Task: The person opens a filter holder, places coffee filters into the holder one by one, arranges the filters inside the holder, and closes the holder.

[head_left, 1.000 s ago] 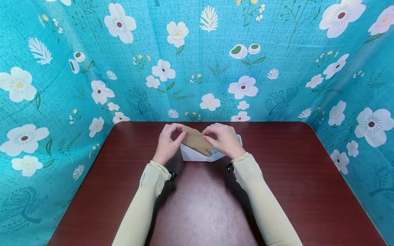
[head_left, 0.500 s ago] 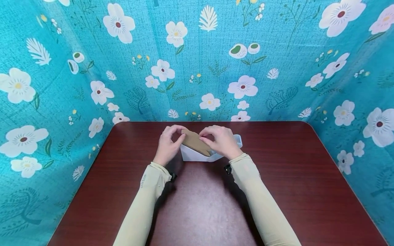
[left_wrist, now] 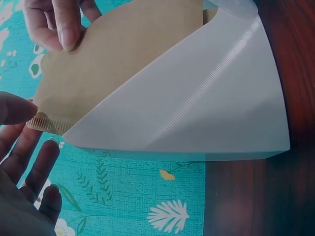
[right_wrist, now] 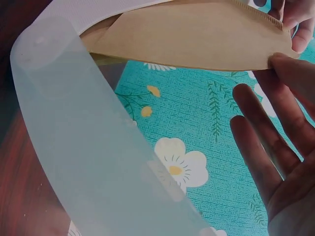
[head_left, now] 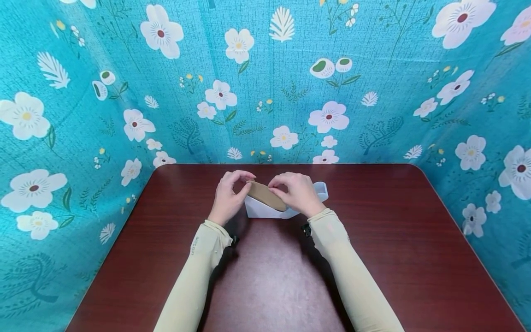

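Note:
Brown paper coffee filters (head_left: 266,195) with a crimped seam sit partly inside a white holder box (head_left: 260,210) with a slanted rim. My left hand (head_left: 227,197) pinches their crimped corner between thumb and index finger; its other fingers hang free beneath, as the left wrist view shows. With thumb and fingertips, my right hand (head_left: 300,193) pinches the filters' far upper edge. A translucent lid (right_wrist: 98,132) hangs swung back from the box, beneath the right hand. How deep the filters reach into the box is hidden by its wall.
The box stands near the back of a dark red wooden table (head_left: 398,240). A teal floral cloth (head_left: 265,92) hangs behind the table and along both sides.
The filters have sunk lower into the box, and their top edge stands less high. Both hands still pinch them; the right hand has shifted slightly left.

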A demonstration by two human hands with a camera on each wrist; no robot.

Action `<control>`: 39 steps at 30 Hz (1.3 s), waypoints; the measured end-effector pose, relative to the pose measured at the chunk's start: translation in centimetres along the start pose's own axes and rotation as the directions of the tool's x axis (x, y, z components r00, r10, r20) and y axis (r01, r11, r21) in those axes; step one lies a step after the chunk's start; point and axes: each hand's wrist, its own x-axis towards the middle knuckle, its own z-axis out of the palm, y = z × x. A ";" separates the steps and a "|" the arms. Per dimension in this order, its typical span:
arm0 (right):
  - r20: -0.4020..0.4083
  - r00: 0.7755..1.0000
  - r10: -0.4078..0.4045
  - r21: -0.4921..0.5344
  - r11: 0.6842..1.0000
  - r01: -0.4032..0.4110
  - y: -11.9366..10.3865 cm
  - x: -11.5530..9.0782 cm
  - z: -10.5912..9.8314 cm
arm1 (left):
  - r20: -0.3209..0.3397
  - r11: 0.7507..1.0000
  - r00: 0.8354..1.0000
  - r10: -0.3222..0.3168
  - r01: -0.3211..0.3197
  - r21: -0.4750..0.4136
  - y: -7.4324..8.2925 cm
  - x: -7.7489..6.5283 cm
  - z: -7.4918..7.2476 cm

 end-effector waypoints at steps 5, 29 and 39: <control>0.013 1.000 0.005 -0.003 1.000 -0.005 0.0 0.0 0.1 | 0.004 1.000 1.000 -0.008 0.008 0.021 -0.1 -0.2 0.2; 0.006 0.999 -0.052 0.006 0.999 0.052 0.1 0.7 0.8 | -0.011 0.997 0.999 0.038 -0.037 0.061 -0.5 -0.6 0.3; 0.137 0.990 0.047 -0.035 0.998 -0.042 0.5 0.3 1.0 | -0.023 0.996 0.999 0.029 -0.027 0.080 -0.5 -0.8 0.2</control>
